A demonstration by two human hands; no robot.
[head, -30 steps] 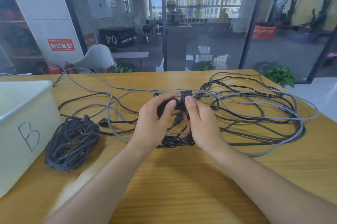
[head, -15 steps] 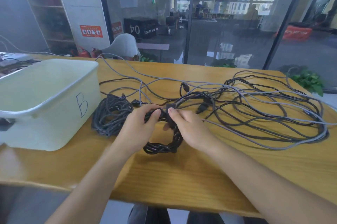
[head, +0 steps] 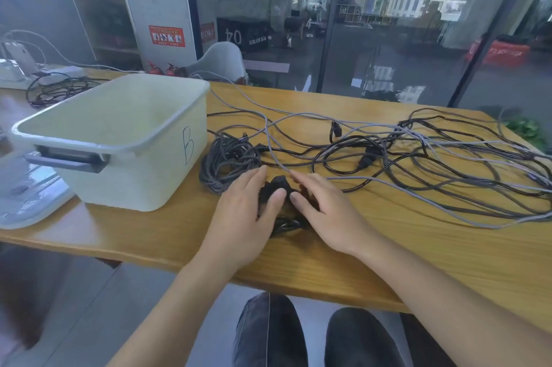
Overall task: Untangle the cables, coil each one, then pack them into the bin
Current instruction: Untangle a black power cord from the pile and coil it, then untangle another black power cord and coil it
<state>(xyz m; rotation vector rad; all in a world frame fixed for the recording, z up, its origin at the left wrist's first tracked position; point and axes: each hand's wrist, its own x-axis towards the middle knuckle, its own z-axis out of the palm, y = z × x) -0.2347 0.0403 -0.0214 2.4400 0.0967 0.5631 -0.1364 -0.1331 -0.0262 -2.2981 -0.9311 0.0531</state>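
Left hand (head: 248, 214) and right hand (head: 324, 214) both lie over the small black coil (head: 280, 187) near the front edge of the bench (head: 388, 253), fingers extended and only lightly bent, pressing and cupping the bundle, not clenched round it. Judged light, limp and springy; loops likely to unwind if released, so best taken across the whole bundle, pinching all turns together. Left of the hands lies a braided grey coil (head: 230, 162), just beside the white bin (head: 167, 139) marked B. Loose tangled cables (head: 433, 163) spread to the right. Against the earlier frames, the hands have flattened onto the coil, no longer pinching its plug, and the view has swung left, showing the bin whole
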